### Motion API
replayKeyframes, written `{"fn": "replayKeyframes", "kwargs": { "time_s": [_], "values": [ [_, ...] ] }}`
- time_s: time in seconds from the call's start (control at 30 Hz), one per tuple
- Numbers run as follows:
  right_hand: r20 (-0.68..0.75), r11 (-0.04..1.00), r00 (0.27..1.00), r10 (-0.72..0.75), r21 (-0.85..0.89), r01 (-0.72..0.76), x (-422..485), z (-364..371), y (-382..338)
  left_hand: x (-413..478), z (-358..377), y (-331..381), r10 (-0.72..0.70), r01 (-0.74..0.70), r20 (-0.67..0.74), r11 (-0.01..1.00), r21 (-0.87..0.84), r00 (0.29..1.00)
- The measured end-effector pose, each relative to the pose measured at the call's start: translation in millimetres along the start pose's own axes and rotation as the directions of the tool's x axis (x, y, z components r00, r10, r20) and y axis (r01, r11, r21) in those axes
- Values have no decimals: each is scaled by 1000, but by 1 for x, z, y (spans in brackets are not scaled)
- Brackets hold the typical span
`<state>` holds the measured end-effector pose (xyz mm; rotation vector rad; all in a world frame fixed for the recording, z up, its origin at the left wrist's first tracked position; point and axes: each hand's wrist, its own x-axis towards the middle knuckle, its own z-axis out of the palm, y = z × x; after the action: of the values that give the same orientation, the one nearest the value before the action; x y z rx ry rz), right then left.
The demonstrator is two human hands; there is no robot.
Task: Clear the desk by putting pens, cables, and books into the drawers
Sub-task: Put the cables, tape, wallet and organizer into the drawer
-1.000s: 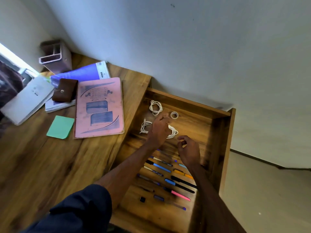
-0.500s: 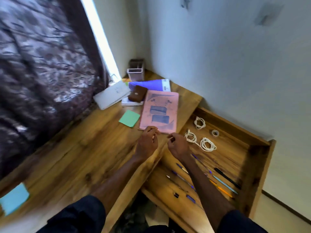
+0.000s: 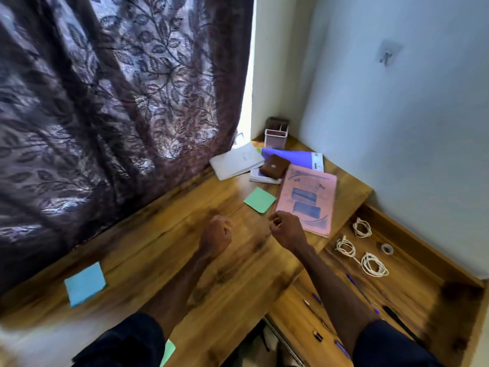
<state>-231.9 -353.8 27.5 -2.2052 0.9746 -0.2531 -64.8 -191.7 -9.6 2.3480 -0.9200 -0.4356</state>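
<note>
Over the middle of the wooden desk (image 3: 148,260) my left hand (image 3: 215,234) is curled into a loose fist with nothing in it. My right hand (image 3: 287,229) hovers beside it, fingers closed and empty, just in front of the pink book (image 3: 308,198). Behind the pink book lie a purple book (image 3: 293,156) and a white notebook (image 3: 236,161). To the right, the open drawer (image 3: 423,263) holds three white coiled cables (image 3: 373,263) and several pens (image 3: 357,286), partly hidden by my right forearm.
A brown wallet (image 3: 274,166) rests on the books. A green sticky pad (image 3: 259,200) and a blue one (image 3: 84,283) lie on the desk. A pen holder (image 3: 276,133) stands in the back corner. A dark patterned curtain (image 3: 105,102) hangs on the left. A tape roll (image 3: 386,249) lies in the drawer.
Both hands have left the drawer and moved left over the desk. My view has swung left and up, bringing the curtain and the blue pad into sight.
</note>
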Motion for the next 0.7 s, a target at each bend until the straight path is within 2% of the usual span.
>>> {"fn": "replayKeyframes", "kwargs": {
  "time_s": [0.27, 0.6, 0.7],
  "values": [
    [-9, 997, 997, 81, -15, -81, 57, 0, 6, 38, -1, 9, 13, -20, 81, 996, 92, 997],
    [-103, 989, 987, 123, -74, -131, 226, -7, 64, 139, 60, 42, 29, -68, 157, 965, 252, 987],
    [-84, 975, 992, 99, -190, -114, 272, -1, 71, 151, 73, 42, 3, -81, 219, 934, 347, 976]
  ]
}}
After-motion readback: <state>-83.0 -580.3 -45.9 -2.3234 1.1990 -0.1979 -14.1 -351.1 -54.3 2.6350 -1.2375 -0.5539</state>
